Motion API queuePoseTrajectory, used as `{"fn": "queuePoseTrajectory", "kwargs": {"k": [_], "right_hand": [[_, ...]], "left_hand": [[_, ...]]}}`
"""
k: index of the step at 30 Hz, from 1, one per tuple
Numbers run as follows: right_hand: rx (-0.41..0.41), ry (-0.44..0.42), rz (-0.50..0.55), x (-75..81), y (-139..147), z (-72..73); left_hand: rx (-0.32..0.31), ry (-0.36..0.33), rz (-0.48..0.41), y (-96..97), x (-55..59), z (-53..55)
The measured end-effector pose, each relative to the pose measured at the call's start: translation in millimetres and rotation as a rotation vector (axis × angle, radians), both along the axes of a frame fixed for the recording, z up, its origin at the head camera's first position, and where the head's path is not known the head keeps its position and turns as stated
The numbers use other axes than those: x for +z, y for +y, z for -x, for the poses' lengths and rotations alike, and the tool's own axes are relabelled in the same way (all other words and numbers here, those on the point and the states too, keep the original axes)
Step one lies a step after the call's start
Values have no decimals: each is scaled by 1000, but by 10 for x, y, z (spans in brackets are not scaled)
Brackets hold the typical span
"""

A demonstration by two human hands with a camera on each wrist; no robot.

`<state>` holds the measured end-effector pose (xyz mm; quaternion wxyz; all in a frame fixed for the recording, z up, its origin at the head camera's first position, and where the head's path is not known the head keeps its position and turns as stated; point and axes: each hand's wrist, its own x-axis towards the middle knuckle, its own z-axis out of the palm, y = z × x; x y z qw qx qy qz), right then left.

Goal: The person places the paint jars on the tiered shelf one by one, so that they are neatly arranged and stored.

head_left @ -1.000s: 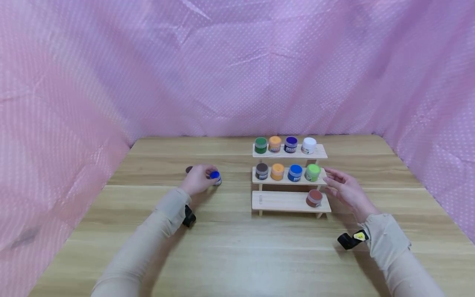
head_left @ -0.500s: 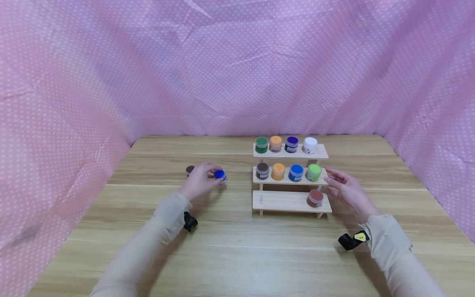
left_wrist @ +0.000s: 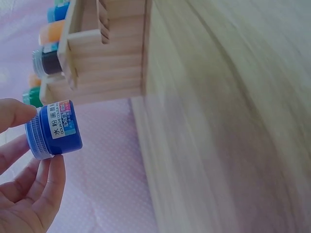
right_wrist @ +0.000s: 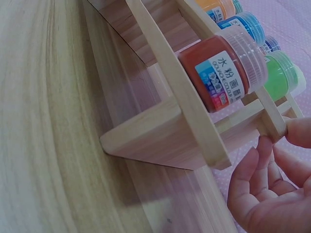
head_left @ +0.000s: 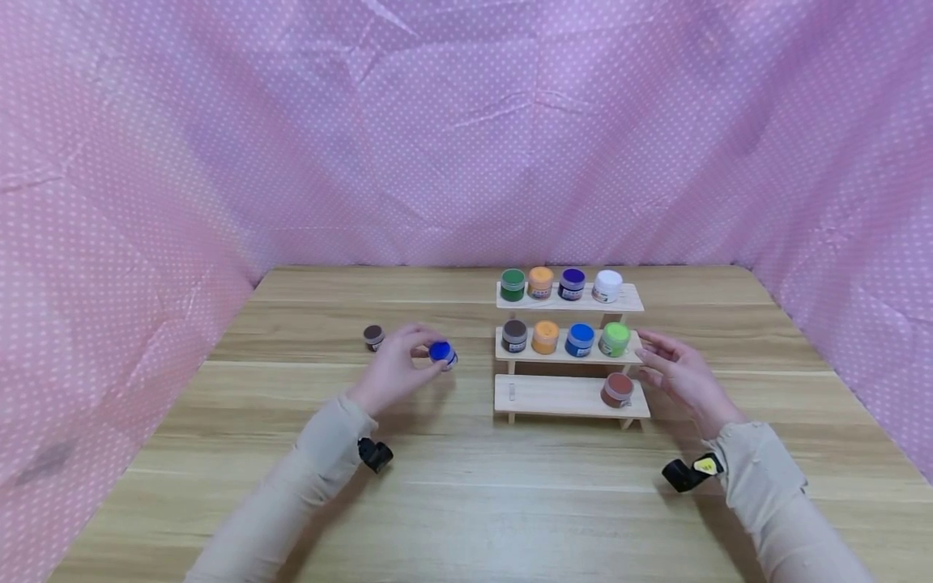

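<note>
My left hand [head_left: 397,368] pinches a blue gouache paint jar [left_wrist: 54,130] by its lidded end, thumb on one side and fingers on the other. The jar is tilted and raised over the table, left of the three-tier wooden rack [head_left: 547,395]. At the rack's right side, my right hand [head_left: 685,376] grips the end of the middle shelf [right_wrist: 274,124] between thumb and fingers. On the lowest shelf, at its right end, stands a reddish-brown paint jar [head_left: 618,389]. Green, orange, blue, white and dark jars line the two upper shelves.
A dark brown paint jar [head_left: 374,338] stands on the wooden table [head_left: 466,502], left of my left hand. Pink dotted cloth [head_left: 466,146] hangs behind the table and along both sides.
My left hand has lifted the blue paint jar and carried it a little to the right, uncovering the dark brown jar. The right hand stays at the rack.
</note>
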<state>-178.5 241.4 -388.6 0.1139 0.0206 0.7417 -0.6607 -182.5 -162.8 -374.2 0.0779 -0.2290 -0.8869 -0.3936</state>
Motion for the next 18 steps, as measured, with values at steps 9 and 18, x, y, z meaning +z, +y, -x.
{"fn": "queuePoseTrajectory", "kwargs": {"k": [9,18], "right_hand": [[-3,7,42,-12,6,2],[-3,-1,28,-15,2,6]], "left_hand": [[-26,43,-7,121,48,-101],[-74,88,2,296,108,-207]]}}
